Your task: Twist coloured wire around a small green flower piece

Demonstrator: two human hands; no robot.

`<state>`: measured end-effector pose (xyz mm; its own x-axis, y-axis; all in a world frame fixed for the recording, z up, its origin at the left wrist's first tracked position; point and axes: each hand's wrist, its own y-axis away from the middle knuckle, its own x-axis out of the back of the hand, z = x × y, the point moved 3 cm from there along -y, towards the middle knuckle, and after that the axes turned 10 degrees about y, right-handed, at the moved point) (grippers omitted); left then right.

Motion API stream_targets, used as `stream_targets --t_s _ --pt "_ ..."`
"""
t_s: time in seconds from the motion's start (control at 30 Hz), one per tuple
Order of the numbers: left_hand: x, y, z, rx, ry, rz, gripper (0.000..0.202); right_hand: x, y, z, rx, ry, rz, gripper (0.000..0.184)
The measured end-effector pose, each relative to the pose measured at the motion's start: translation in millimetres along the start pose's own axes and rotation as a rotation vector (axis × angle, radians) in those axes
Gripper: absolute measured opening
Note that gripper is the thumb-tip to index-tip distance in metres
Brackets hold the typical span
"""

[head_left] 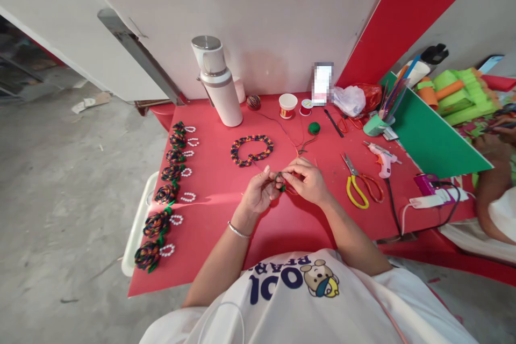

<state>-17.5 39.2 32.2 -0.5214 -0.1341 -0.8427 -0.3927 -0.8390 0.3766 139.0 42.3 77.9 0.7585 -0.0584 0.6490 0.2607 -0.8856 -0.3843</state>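
My left hand [260,192] and my right hand [305,178] meet over the red table, pinching a small piece of green yarn [279,176] between their fingertips. Just under the fingers hangs a dark green bit whose exact shape I cannot make out. From the work, strands run up toward a green yarn ball [314,128] and a multicoloured yarn ball [253,102]. Beyond my left hand lies a crocheted multicoloured strip [252,150], curled into a loop. Several yarn roses [166,193] with white bead loops [188,196] line the table's left edge.
A tall white thermos [221,91] stands at the back, near a paper cup [287,106], a thread spool [306,107] and a phone [322,84]. To the right lie yellow-and-red-handled scissors [358,183], a pink glue gun [384,159] and a power strip [437,199]. Another person's arm [494,183] shows past the green divider [431,134].
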Motion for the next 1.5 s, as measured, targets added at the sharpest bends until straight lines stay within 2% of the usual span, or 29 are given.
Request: stream_targets --t_s 0.13,0.37,0.7,0.83,0.9,1.07,1.23,1.37,1.5 --pt "-0.5 1 0 0.008 -0.004 0.017 0.046 1 1 -5 0.013 0.047 -0.02 0.017" --pt "-2.1 1 -1 -0.023 -0.016 0.019 0.048 2 2 -11 -0.001 0.105 0.063 0.015" --pt "-5.1 2 -2 -0.025 0.018 0.019 0.051 7 2 -12 0.039 0.108 0.002 0.016" --pt "-6.3 1 -3 -0.052 0.044 -0.001 0.048 7 1 -10 0.002 0.156 0.077 0.016" --pt "-5.9 1 -4 -0.071 0.048 0.005 0.043 6 1 -8 -0.023 0.115 0.062 0.015" --pt "-5.0 -1 -6 -0.102 0.012 0.012 0.029 3 0 -1 -0.126 -0.061 -0.069 0.012" --pt "-3.8 -2 -9 -0.058 0.029 0.028 0.026 4 0 1 -0.161 -0.12 -0.083 0.018" --pt "-3.2 -2 -10 -0.098 -0.036 0.01 0.032 2 -1 2 -0.115 -0.088 -0.049 0.015" --pt "-3.1 -1 -12 -0.181 -0.211 0.017 0.045 2 0 3 -0.056 0.037 -0.028 0.018"
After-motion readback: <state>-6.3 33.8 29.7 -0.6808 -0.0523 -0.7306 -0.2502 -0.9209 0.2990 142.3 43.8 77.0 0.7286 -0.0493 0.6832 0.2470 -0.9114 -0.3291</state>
